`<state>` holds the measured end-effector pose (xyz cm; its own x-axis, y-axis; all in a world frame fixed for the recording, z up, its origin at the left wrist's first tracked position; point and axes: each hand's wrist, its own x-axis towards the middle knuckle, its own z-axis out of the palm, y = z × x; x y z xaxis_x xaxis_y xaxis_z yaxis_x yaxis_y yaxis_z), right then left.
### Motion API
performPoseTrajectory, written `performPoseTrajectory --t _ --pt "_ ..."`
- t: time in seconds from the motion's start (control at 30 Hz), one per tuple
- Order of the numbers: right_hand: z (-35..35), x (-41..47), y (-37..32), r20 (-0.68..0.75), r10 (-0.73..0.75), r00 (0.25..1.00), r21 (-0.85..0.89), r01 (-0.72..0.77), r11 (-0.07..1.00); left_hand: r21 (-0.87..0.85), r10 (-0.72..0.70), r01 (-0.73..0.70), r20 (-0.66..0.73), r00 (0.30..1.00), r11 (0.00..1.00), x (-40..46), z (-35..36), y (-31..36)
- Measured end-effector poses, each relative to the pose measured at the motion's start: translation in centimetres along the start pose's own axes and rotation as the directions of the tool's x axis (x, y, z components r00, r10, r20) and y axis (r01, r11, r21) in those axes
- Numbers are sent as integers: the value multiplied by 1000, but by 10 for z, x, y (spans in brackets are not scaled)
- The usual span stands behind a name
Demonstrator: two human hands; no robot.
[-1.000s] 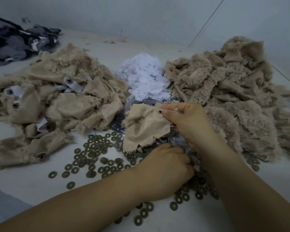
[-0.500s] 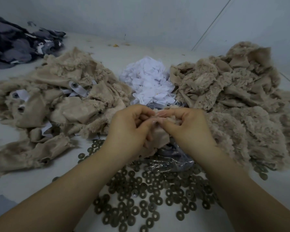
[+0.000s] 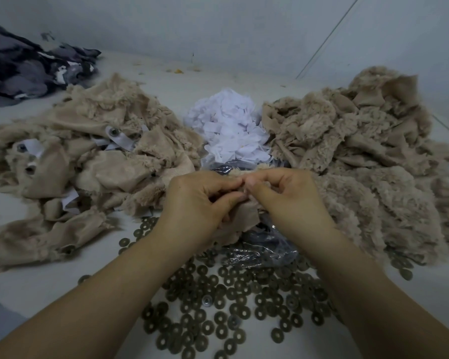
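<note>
A small beige plush fabric piece [image 3: 246, 218] hangs between my two hands at the centre of the view. My left hand [image 3: 197, 203] and my right hand [image 3: 285, 198] both pinch its top edge, fingertips meeting. Whatever sits between the fingertips is hidden. Below my hands many dark metal washers [image 3: 218, 307] lie scattered on the white table [image 3: 36, 281]. A crumpled clear plastic bag [image 3: 265, 247] lies under the fabric piece.
A heap of beige plush pieces with white tabs and snaps [image 3: 88, 156] lies left. A larger beige plush heap [image 3: 360, 156] lies right. A pile of white fabric scraps [image 3: 231, 130] sits behind my hands. Dark patterned cloth [image 3: 29, 66] lies far left.
My left hand came up from the washers to the fabric piece and now pinches it with the right. The piece, spread flat a second ago, is bunched between both hands.
</note>
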<state>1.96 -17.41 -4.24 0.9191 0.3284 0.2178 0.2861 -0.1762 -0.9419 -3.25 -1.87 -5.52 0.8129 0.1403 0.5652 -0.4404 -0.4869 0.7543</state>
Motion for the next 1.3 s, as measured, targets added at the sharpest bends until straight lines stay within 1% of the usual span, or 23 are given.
performPoseTrajectory --t 0.1,0.17,0.27,0.33,0.4,0.53,0.6,0.7,0.83,1.0,1.17,1.3 --pt "0 0 3 8 -7 1000 41 7 999 138 88 -85 -14 996 987 3 -2 0" --pt "-1 1 5 31 5 999 95 -8 995 148 103 -98 -25 994 984 4 -2 1" --pt "-2 3 6 116 44 992 245 -71 967 106 109 -106 -20 994 989 6 -3 2" --pt "-3 4 5 159 66 985 300 -112 947 32 66 -65 -43 997 997 5 -2 5" --pt "-2 4 6 163 80 983 313 -129 941 -88 -1 -5 -69 998 996 5 -1 7" --pt "-3 6 8 132 93 987 349 -134 928 -195 -23 11 -59 998 981 3 0 7" --pt "-3 5 8 116 84 990 328 -118 937 -211 -30 18 -51 998 977 4 1 7" --pt "-1 4 7 84 59 995 249 -79 965 -192 -45 37 -39 998 981 4 2 6" --pt "2 1 2 44 -4 999 171 -4 985 -224 -116 111 -11 993 968 6 2 6" --pt "4 -2 2 58 -32 998 118 25 993 -211 -192 193 27 981 958 10 3 5" --pt "6 -3 3 51 -67 996 107 61 992 -231 -205 202 10 979 952 10 4 5" --pt "8 -4 2 60 -79 995 88 74 993 -227 -220 221 31 975 949 10 2 5"
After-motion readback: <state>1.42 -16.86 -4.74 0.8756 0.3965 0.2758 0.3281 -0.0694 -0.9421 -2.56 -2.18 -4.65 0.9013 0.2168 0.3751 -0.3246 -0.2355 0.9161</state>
